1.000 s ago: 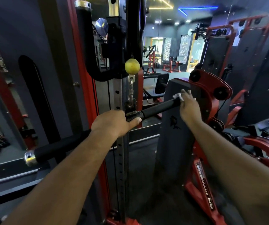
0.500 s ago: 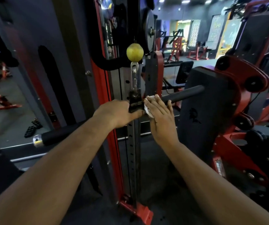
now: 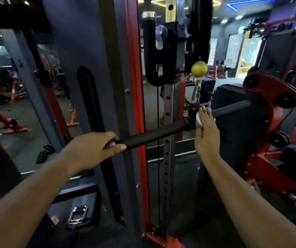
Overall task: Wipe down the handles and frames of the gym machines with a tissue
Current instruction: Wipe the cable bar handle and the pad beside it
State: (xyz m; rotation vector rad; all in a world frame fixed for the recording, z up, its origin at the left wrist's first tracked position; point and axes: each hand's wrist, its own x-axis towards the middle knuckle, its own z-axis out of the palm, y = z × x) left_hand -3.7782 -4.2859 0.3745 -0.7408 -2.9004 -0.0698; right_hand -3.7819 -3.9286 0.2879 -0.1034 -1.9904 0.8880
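A black padded pull bar [image 3: 154, 134] hangs level from a chain and clip [image 3: 196, 97] under a yellow ball stopper [image 3: 199, 68] on the red and grey cable machine frame [image 3: 136, 97]. My left hand [image 3: 91, 149] grips the bar's left end, fingers curled round it. My right hand [image 3: 206, 131] lies with straight fingers over the bar just right of its centre swivel, pressing a white tissue [image 3: 198, 119] against it. Only a corner of the tissue shows beside the fingers.
A black upright pad [image 3: 236, 111] on a red machine with rollers [image 3: 275, 108] stands close on the right behind the bar's right end. The perforated steel post [image 3: 166, 144] runs down the middle. More red machines fill the left and far background.
My left hand slid left along the bar from the centre to the left end. My right hand with the tissue came in from the bar's right end to the centre swivel and stays there.
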